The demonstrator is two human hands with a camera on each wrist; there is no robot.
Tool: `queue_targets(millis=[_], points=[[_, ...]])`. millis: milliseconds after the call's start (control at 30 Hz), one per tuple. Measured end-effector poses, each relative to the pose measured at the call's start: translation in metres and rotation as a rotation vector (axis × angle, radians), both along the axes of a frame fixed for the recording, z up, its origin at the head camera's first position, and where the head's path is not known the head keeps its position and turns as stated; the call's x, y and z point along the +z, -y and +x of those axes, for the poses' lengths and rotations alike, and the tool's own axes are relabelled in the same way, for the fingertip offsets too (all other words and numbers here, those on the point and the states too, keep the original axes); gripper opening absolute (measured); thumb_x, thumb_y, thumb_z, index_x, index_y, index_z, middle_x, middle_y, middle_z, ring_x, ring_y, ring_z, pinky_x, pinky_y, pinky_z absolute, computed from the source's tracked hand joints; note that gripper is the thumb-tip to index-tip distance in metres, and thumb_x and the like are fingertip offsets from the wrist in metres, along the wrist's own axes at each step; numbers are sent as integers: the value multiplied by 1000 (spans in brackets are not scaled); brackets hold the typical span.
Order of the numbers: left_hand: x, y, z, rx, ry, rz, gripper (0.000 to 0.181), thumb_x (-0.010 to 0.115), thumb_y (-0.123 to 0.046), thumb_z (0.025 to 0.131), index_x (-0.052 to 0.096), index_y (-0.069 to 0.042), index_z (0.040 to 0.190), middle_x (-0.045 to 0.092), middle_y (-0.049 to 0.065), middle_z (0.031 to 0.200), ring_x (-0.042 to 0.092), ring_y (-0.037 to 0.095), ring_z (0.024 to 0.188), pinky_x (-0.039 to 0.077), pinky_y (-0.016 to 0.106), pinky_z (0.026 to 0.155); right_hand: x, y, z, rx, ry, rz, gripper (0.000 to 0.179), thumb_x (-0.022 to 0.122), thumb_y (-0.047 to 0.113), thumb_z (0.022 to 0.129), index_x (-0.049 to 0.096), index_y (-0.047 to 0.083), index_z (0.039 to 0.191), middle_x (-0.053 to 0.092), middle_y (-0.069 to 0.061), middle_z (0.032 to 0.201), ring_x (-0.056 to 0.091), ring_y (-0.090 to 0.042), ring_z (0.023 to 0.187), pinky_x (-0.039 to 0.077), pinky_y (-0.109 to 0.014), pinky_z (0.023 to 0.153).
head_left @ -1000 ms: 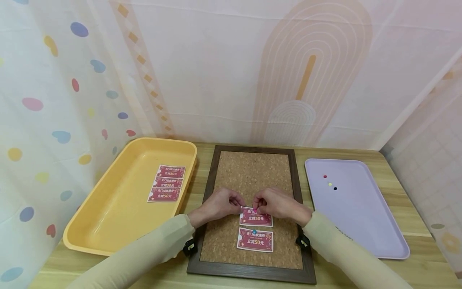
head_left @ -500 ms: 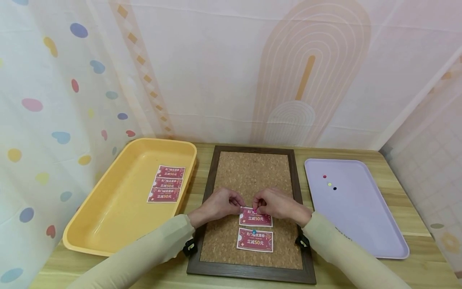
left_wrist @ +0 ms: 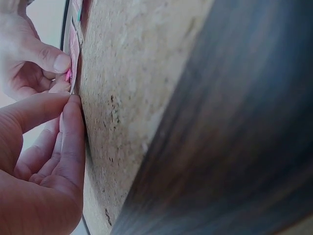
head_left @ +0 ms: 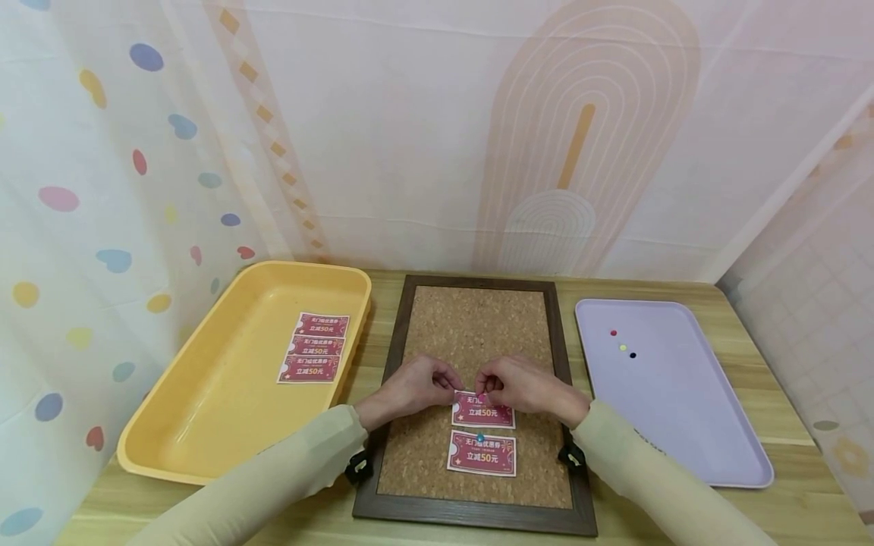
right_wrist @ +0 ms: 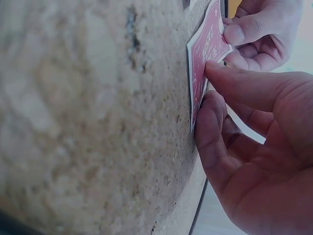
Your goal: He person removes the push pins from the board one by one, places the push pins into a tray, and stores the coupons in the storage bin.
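A red coupon (head_left: 482,413) with a white border lies on the framed corkboard (head_left: 481,326). My left hand (head_left: 421,383) pinches its upper left corner between thumb and finger, as the left wrist view shows. At the coupon's top edge, my right hand (head_left: 521,385) pinches a pink pushpin (left_wrist: 68,75); in the right wrist view its fingers (right_wrist: 215,129) hide the pin. Just below, a second red coupon (head_left: 482,456) is fastened to the cork by a blue pushpin (head_left: 481,437).
Left of the board stands a deep yellow tray (head_left: 205,425) with three coupons (head_left: 312,347) overlapping inside. On the right, a shallow purple tray (head_left: 690,425) holds a red pushpin (head_left: 614,333), a yellow pushpin (head_left: 623,348) and a black pushpin (head_left: 633,356). A patterned curtain hangs behind.
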State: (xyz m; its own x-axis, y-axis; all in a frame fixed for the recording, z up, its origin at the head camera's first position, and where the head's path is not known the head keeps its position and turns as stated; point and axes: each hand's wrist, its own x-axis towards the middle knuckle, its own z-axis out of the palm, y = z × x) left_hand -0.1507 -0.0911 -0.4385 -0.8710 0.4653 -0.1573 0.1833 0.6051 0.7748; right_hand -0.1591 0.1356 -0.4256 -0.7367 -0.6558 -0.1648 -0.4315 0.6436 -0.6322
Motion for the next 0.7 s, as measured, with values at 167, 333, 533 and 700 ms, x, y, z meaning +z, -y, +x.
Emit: queue_targets(millis=[167, 333, 533, 700], points=[[0, 0, 0, 0, 3, 3, 7, 80, -6, 87, 78, -7, 94, 71, -4, 80, 62, 7, 73, 51, 25, 68, 0, 1, 0, -3, 10, 0, 11, 74, 4, 94, 72, 13, 88, 62, 9, 78, 55, -6, 68, 45, -25, 63], [1, 0, 1, 4, 12, 2, 7, 80, -7, 88, 78, -7, 94, 71, -5, 80, 62, 7, 73, 50, 25, 68, 0, 1, 1, -8, -8, 6, 16, 72, 4, 95, 70, 15, 84, 61, 9, 76, 53, -6, 66, 43, -25, 62], [2, -1, 1, 14, 16, -16, 6, 80, -9, 88, 78, -9, 94, 70, -6, 79, 60, 8, 72, 49, 25, 67, 0, 2, 1, -10, -13, 13, 17, 70, 4, 97, 69, 15, 83, 61, 9, 76, 52, -7, 64, 41, -25, 60], [1, -1, 0, 13, 15, -12, 6, 80, -8, 88, 79, -8, 93, 70, -5, 78, 59, 8, 70, 47, 24, 65, 1, 1, 1, -11, -7, 14, 18, 69, 5, 97, 68, 15, 83, 60, 9, 76, 52, -7, 64, 41, -25, 60]])
